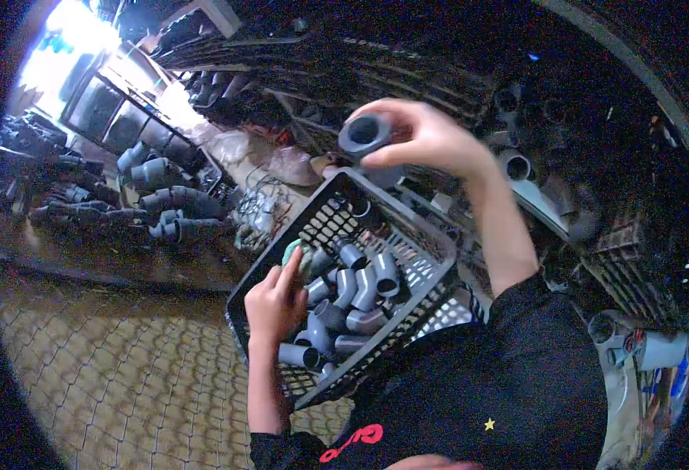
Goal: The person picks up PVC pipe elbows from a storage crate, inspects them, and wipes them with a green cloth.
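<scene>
My right hand is raised above the far end of a black plastic crate. Its thumb and fingers close round a grey pipe fitting, whose round open end faces the camera. Over the crate's left side, my left hand pinches a crumpled pale green cloth, with the index finger stretched along it. Inside the crate lie several grey elbow fittings, jumbled at different angles. A darker round fitting sits near the crate's far corner.
Stacked grey fittings lie on a surface at the left. Clear plastic bags rest beyond the crate. At the right are more pipe pieces and a grey pipe part. Patterned paving covers the floor.
</scene>
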`<state>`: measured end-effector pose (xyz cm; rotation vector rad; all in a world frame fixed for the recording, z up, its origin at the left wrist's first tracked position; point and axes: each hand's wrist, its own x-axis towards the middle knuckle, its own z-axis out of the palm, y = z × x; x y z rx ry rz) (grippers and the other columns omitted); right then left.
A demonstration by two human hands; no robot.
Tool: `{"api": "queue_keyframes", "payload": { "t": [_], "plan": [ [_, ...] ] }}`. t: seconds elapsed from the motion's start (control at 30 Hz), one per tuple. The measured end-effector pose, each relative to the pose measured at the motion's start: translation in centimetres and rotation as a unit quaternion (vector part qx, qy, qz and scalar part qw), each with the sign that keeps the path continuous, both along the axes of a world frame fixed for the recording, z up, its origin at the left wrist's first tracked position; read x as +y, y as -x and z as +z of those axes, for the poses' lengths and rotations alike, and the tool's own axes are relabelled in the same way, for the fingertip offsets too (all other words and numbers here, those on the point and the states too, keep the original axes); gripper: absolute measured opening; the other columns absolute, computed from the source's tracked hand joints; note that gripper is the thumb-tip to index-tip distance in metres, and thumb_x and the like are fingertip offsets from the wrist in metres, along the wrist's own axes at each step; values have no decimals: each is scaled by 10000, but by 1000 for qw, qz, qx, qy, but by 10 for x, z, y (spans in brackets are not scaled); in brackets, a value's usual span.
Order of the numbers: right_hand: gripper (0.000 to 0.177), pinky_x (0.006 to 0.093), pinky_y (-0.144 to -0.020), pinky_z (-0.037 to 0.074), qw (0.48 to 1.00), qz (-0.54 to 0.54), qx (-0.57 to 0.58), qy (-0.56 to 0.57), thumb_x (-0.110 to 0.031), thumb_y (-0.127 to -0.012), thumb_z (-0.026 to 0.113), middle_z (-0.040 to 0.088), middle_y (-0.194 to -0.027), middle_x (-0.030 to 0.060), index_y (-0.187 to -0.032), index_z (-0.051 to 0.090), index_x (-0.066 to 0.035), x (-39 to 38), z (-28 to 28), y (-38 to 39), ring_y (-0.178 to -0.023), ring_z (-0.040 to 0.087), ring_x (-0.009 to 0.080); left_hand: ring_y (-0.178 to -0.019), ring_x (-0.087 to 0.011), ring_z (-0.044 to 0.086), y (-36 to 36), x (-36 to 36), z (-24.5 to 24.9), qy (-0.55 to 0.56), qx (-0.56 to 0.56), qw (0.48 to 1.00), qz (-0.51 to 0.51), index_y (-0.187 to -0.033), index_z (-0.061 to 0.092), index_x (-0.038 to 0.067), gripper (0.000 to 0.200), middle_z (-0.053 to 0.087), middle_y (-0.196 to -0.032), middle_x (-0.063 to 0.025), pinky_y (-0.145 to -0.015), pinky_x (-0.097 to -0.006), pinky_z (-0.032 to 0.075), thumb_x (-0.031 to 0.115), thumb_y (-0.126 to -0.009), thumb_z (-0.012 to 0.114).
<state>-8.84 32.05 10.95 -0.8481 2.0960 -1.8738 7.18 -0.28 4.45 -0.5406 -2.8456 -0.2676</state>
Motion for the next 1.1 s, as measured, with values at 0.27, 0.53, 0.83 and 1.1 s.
{"api": "queue_keyframes", "payload": {
  "t": [0.27,0.53,0.83,1.1],
  "plan": [
    [507,291,-925,490,870,-440,132,-179,-180,-761,844,705,-1106,73,-1216,653,-64,165,44,-64,-1011,651,151,-627,-310,595,-5,-7,8,-59,-11,998,24,-1410,550,202,754,571,-786,-102,-586,-413,507,103,-675,680],
    [684,357,-988,471,688,-622,222,-300,-327,-772,833,665,-1213,175,-1305,574,15,268,21,-58,-1111,634,272,-636,-314,590,-5,-4,5,-54,-31,998,6,-1413,541,196,765,564,-790,-112,-584,-414,496,92,-667,677],
    [784,468,-968,492,505,-699,317,-396,-401,-756,820,614,-1233,297,-1312,527,69,272,-42,-6,-1147,591,450,-690,-357,592,-11,-8,3,-45,-65,996,32,-1446,503,216,721,592,-882,-140,-621,-430,494,125,-751,671],
    [755,458,-980,488,543,-682,247,-423,-390,-814,776,571,-1307,290,-1395,479,-8,267,-57,-2,-1184,561,467,-689,-315,629,-11,-7,-4,-25,-59,998,15,-1429,518,208,777,613,-860,-112,-622,-400,532,101,-685,716]
  ]
}}
